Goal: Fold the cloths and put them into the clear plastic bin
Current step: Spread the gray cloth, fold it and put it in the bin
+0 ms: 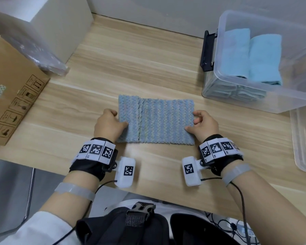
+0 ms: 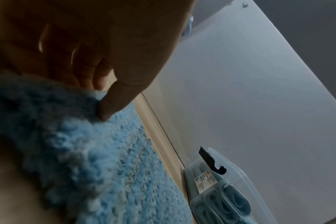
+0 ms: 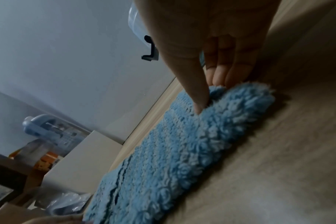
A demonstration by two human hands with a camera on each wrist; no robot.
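Note:
A fluffy blue striped cloth lies folded in a rectangle on the wooden table, a folded flap edge running down its left part. My left hand pinches the cloth's left edge, thumb on top and fingers curled under. My right hand pinches the right edge, thumb pressed into the pile, fingers at the rim. The clear plastic bin stands at the right rear, holding folded light blue cloths.
A cardboard box with a plastic bag on it sits at the left. A white box stands at the back left. A clear lid lies right of my right hand. The bin's black latch faces the table's middle.

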